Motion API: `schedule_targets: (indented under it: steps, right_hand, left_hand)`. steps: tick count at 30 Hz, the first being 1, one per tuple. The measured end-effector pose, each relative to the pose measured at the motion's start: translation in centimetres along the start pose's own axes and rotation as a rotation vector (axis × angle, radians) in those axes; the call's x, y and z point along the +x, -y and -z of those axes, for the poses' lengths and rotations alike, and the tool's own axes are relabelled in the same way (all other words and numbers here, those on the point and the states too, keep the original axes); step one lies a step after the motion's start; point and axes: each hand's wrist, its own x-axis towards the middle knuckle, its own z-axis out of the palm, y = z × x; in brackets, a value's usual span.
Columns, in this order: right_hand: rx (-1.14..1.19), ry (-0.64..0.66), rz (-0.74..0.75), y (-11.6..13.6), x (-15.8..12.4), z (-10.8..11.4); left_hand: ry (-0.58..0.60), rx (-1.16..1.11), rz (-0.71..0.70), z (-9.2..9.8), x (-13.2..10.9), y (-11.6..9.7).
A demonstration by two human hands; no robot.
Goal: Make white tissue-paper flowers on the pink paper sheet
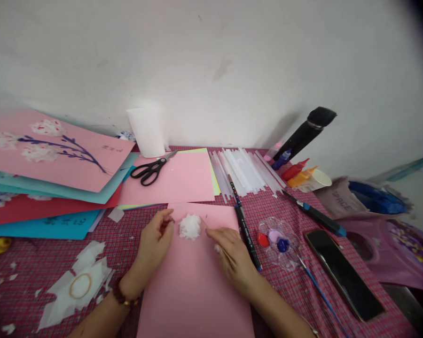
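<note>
A pink sheet of paper (193, 286) lies in front of me on the red checked tablecloth. Near its top sits a small white fluffy tissue clump (190, 226). My left hand (155, 243) rests at the sheet's left edge, fingers curled toward the clump, holding nothing that I can make out. My right hand (232, 256) lies on the sheet just right of the clump, fingers pinched around a thin stick whose tip points at the clump.
Black scissors (151, 170) lie on another pink sheet behind. Stacked coloured papers (49, 188) at left, a white cup (148, 131), white strips (246, 171), a black marker (245, 227), paint palette (278, 239), glue bottles (296, 171), a phone (343, 272), torn tissue (79, 284).
</note>
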Motion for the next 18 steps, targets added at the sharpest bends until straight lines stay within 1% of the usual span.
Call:
schedule_targets:
  steps: [3,5,7,9,11,13,15,18]
  right_hand:
    - [0.004,0.052,0.024,-0.1,0.0,-0.3]
    - [0.031,0.051,0.031,-0.2,0.1,-0.5]
    - [0.112,0.006,0.002,-0.4,0.1,-0.8]
    - [0.296,-0.078,-0.095,-0.7,0.1,-0.9]
    - [0.508,-0.187,-0.218,-1.1,0.1,-0.9]
    - [0.607,-0.258,-0.262,-1.3,0.2,-0.7]
    - [0.648,-0.284,-0.266,-1.4,0.2,-0.5]
    - [0.737,-0.303,-0.297,-1.2,0.0,-0.4]
  left_hand:
    - [0.117,0.049,-0.025,-0.3,0.2,0.0]
    - [0.153,0.046,-0.036,-0.8,0.5,-0.2]
    - [0.158,0.042,-0.032,-1.0,0.9,-0.3]
    - [0.160,0.049,-0.035,-0.6,1.6,-0.4]
    - [0.174,0.066,-0.051,0.6,2.0,-0.4]
    - [0.181,0.110,-0.074,2.6,1.7,-0.5]
    - [0.197,0.190,-0.108,4.6,0.3,-0.5]
    - [0.253,0.351,-0.196,7.0,-3.6,-0.5]
